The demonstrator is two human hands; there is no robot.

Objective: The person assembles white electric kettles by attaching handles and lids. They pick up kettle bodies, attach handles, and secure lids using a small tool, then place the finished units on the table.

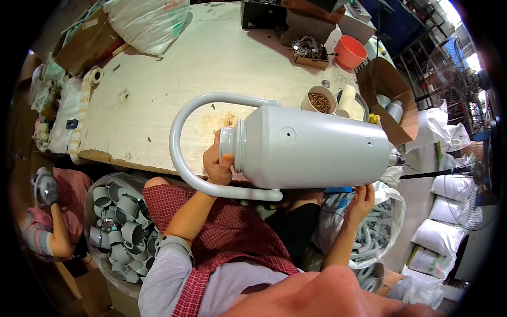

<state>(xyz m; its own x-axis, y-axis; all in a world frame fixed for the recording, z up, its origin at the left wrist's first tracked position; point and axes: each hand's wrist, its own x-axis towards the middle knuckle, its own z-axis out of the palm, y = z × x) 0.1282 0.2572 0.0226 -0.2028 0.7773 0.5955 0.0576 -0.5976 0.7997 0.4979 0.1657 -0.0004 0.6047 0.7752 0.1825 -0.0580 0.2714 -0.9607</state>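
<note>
A large, pale grey jug body [317,142] lies on its side in front of me, its ringed neck toward the left. Gripping that neck is my left hand [217,162], fingers wrapped round it. A thick curved grey handle [179,132] loops around the neck end, passing over my left wrist; its ends reach the jug's shoulder on both sides. I cannot tell whether it is fastened. My right hand [362,203] is at the jug's lower edge near the base. Its fingers are bunched together, and anything between them is hidden. A dark metal tool tip [396,157] shows just beyond the base.
On the worktable [142,111] stand a cup of small brass-coloured screws [319,100], an orange bowl [350,51] and a box of metal parts [310,53]. Sacks of grey cups [127,232] and grey handles [372,232] flank my lap. Another person's gloved hand [46,187] is at far left.
</note>
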